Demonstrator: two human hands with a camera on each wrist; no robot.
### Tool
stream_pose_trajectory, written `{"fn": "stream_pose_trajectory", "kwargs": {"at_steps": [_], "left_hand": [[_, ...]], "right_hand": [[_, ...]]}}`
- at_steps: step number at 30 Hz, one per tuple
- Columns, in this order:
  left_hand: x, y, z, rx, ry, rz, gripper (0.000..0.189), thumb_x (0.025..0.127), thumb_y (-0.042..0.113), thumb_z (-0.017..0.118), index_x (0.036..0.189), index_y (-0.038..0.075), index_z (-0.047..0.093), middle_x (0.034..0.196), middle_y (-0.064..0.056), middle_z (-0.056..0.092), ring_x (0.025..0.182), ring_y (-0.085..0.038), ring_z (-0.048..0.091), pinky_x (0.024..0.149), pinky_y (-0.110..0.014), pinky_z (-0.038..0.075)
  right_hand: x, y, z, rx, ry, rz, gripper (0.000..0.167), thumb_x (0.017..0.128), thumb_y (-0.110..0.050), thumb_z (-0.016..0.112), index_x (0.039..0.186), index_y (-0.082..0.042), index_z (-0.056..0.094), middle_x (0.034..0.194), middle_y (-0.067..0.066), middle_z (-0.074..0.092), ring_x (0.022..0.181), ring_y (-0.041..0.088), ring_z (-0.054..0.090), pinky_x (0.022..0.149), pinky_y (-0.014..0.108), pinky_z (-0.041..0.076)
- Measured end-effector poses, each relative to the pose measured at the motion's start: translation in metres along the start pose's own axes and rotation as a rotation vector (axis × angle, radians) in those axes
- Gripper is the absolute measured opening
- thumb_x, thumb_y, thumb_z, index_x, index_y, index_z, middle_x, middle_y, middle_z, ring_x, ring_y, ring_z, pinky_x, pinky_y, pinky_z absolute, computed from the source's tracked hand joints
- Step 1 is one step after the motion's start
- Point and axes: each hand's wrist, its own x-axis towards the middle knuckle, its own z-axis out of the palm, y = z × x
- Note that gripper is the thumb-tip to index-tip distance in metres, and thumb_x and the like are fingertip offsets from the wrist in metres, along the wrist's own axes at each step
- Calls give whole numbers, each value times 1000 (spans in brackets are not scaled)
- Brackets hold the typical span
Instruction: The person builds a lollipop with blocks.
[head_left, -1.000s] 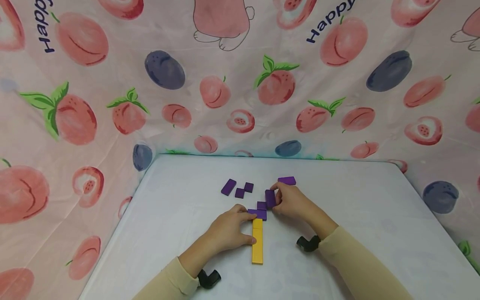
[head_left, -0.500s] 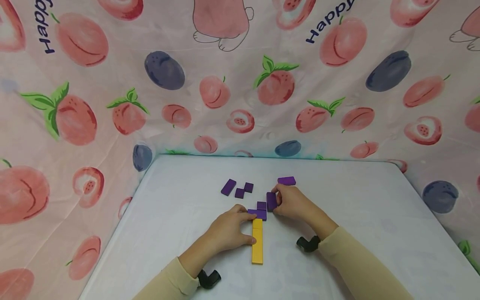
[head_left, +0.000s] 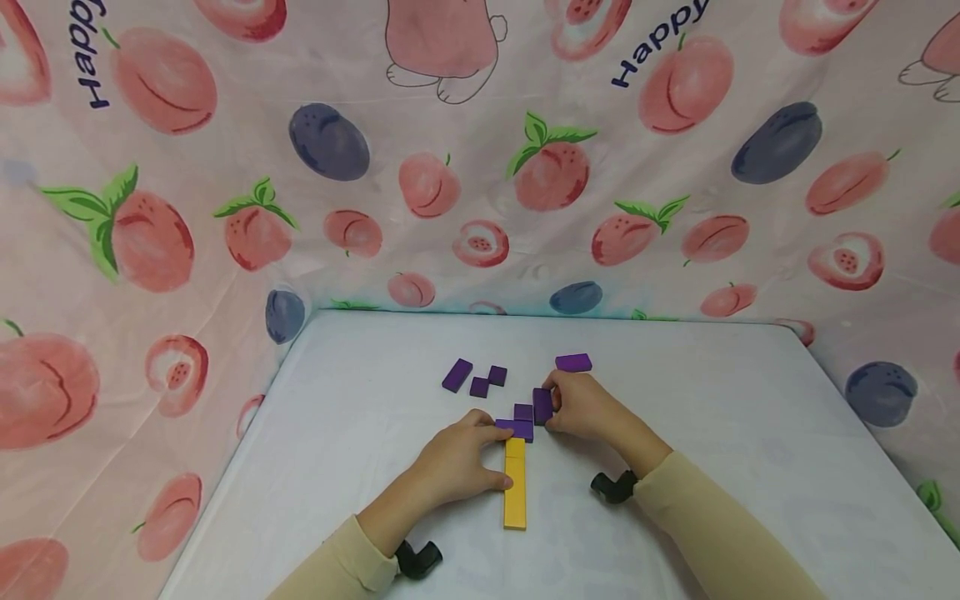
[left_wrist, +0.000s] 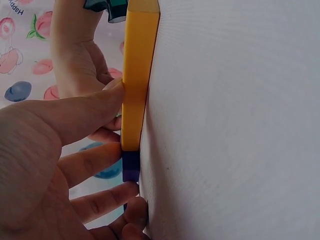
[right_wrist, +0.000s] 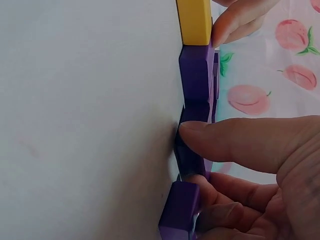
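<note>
A pale cloth (head_left: 480, 100) printed with pink peaches hangs behind the white table (head_left: 360, 367) I'm watching. Leftmost is the person's left hand (head_left: 459, 460), thumb and fingers spread wide: the thumb touches the side of the long yellow block (head_left: 514, 498), a fingertip rests on the crosswise purple block (head_left: 521, 428). Beyond that hand lie a slanted purple block (head_left: 457, 375) and two small purple squares (head_left: 487, 382). The long yellow block meets a short yellow block (head_left: 515, 448), which runs up to the crosswise purple block; another purple square (head_left: 523, 412) sits against its far edge. Just right of that square, a dark purple block (head_left: 542, 407) is pinched in the right hand (head_left: 587, 405). A last purple block (head_left: 573, 362) lies just beyond those fingers.
</note>
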Motion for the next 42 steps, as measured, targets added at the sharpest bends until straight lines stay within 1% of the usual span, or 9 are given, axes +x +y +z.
{"fn": "stream_pose_trajectory", "kwargs": {"at_steps": [11,21,34,42], "left_hand": [[0,0,1,1,7,-3,67,81,49,92,142,31,71,140,1,64,120,-22,67,103,-45,58],[-1,2,-1,4,-3,-9,67,81,49,92,142,31,71,141,0,63,120,-22,67,105,-46,57],[-1,3,-2,23,-6,8,67,83,49,91,143,30,69,139,1,63,116,-21,67,103,-45,58],[-1,1,-2,24,-5,23,67,83,49,90,144,30,68,139,1,63,115,-21,68,102,-44,58]], "right_hand": [[2,1,1,9,-9,1,53,80,-12,92,127,-4,67,86,3,62,80,17,57,75,31,51],[3,-1,1,29,-12,19,53,80,-14,93,126,-5,68,84,2,61,80,17,58,75,31,52],[4,0,0,43,-22,17,54,80,-13,93,126,-5,68,84,3,61,80,17,58,75,31,52],[4,3,1,47,-17,13,54,79,-12,93,126,-5,68,83,3,61,79,17,58,74,31,52]]}}
